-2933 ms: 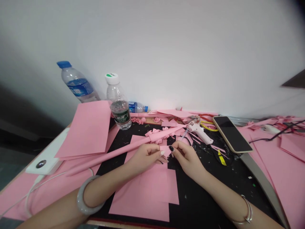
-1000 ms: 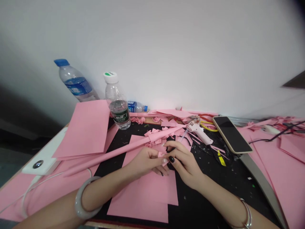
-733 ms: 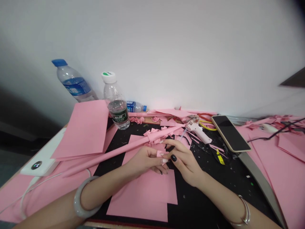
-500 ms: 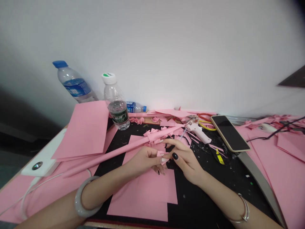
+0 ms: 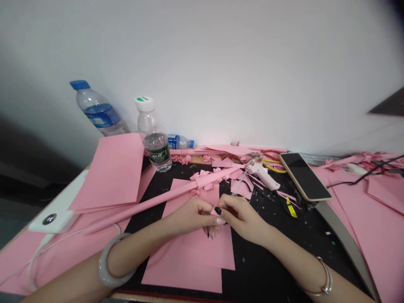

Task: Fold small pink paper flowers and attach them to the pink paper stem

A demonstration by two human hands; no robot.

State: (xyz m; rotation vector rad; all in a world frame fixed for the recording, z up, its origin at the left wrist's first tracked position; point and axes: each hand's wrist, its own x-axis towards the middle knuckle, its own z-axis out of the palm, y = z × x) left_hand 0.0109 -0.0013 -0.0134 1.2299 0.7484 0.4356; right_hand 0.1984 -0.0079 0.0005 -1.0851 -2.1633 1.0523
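A small piece of pink paper (image 5: 214, 212) is pinched between my two hands, most of it covered by fingers. My left hand (image 5: 196, 215) grips it from the left, thumb on top. From the right, the thumb and forefinger of my right hand (image 5: 237, 213) close on the same piece. Pink paper sheets (image 5: 189, 265) lie flat below the hands on a black mat (image 5: 268, 269). Just beyond them stretches a long rolled pink paper tube (image 5: 151, 204), with small folded paper flowers (image 5: 206, 181) around its far end.
A pale pink glue gun (image 5: 263, 174) lies behind my right hand, beside a phone (image 5: 304, 176). Water bottles (image 5: 154, 143) stand at the back left near folded pink paper (image 5: 110, 172). A white device (image 5: 57, 214) with a cable sits at the left edge.
My right hand has moved slightly left and closed its thumb and forefinger on the small pink paper. My left hand stays nearly in place.
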